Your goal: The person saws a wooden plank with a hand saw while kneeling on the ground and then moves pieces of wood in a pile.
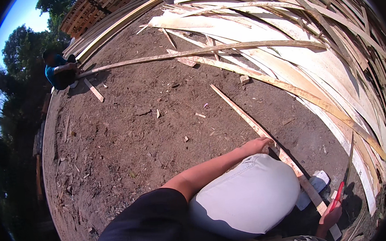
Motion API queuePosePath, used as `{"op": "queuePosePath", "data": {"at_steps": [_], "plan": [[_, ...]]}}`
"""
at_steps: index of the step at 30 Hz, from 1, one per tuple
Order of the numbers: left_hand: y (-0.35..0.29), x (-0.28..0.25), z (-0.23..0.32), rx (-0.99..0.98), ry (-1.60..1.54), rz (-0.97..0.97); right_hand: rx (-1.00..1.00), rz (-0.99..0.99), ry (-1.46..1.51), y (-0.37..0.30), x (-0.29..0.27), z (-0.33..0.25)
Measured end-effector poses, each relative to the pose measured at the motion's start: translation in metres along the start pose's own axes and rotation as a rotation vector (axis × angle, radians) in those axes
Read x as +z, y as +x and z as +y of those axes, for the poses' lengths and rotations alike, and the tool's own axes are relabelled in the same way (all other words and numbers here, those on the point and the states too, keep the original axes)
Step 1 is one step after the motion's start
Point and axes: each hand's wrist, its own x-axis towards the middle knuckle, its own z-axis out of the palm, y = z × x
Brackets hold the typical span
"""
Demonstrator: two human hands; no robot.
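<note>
A long, narrow wooden strip (247, 118) runs from mid-ground down past my knee to the lower right. My left hand (259, 145) grips it beside the knee, some fingers hidden behind the pale trouser leg. In my right hand (331, 214) is a handsaw (339, 195), held by its red handle. Its thin dark blade (351, 160) points up and away, apart from the strip. That hand is close to the strip's near end. Beneath the strip, near the knee, lies a whitish block (319, 181).
Long boards and offcuts (258, 29) are heaped at the right. Another long strip (143, 59) stretches to a crouching person (60, 70) at the far left. Stacked timber (82, 16) stands behind. A small wood block (244, 79) and chips lie on the dirt ground (125, 126).
</note>
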Motion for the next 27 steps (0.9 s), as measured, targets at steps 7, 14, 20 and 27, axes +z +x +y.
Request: {"op": "queuePosePath", "data": {"at_steps": [7,14,20,27], "plan": [[0.015,0.024,0.005,0.052,-0.029,-0.074,-0.1,-0.003,-0.021,-0.019,0.008,0.006],[0.019,0.022,0.005,0.02,-0.07,-0.095,-0.259,0.113,0.027,-0.027,0.017,0.001],[0.018,0.019,0.008,0.032,-0.089,-0.109,-0.285,0.164,0.05,-0.025,0.022,-0.005],[0.013,0.022,0.003,0.018,-0.056,-0.067,-0.285,0.102,0.007,-0.027,0.02,-0.019]]}}
